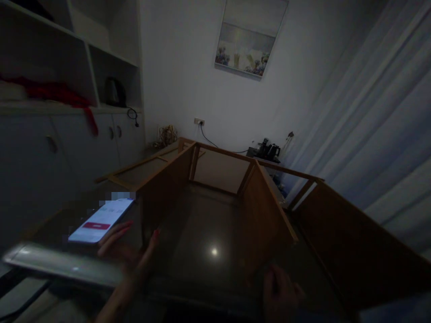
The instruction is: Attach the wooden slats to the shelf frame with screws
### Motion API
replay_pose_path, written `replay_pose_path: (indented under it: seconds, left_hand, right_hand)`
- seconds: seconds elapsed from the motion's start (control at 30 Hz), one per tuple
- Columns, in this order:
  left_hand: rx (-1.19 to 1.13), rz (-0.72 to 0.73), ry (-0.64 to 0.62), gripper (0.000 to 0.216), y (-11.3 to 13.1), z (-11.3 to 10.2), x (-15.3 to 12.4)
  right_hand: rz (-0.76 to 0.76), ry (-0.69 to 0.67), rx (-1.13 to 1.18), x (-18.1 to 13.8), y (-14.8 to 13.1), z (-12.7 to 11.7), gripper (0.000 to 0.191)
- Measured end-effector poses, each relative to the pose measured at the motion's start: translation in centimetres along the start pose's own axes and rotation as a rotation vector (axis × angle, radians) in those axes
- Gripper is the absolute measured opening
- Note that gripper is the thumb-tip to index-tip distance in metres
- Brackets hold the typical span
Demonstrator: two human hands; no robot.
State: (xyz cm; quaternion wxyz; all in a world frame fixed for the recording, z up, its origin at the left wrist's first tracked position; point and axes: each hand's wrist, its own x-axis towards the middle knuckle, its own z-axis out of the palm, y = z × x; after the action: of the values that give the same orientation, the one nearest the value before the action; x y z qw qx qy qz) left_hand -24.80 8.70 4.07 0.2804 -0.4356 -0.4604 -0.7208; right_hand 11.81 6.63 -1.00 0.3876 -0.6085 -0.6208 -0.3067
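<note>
The room is dim. My left hand (129, 251), with red nails, lies palm up with long fingers and thumb spread under a lit phone (101, 220), which rests on the fingertips. A long silver flat object (63, 264) crosses in front of that hand; who or what holds it is unclear. My right hand (281, 291) sits low at the bottom edge, fingers curled, beside the lower end of a wooden panel (266, 211). Whether it grips anything is hidden in the dark.
A wooden frame (218, 150) with upright side panels surrounds a dark glossy surface (202, 233) reflecting a light. White cabinets and shelves (84, 134) stand left, curtains (370, 134) right. A kettle set (267, 150) and wall socket (199, 121) are at the back.
</note>
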Motion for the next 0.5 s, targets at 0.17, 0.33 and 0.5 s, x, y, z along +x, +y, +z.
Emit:
replay_pose_path:
  seconds: [0.17,0.33,0.5]
  left_hand:
    - [0.067,-0.228,-0.019,0.062,-0.4,0.3,-0.5]
    - [0.127,-0.360,-0.235,0.062,0.0,0.6,-0.6]
    - [0.006,-0.384,-0.244,0.042,-0.4,-0.1,-0.1]
  right_hand:
    - [-0.011,-0.075,0.072,0.5,-0.2,-0.6,0.042]
    - [-0.033,-0.006,0.099,0.3,0.5,0.3,0.047]
    - [-0.057,0.059,0.051,0.6,1.6,2.1,0.041]
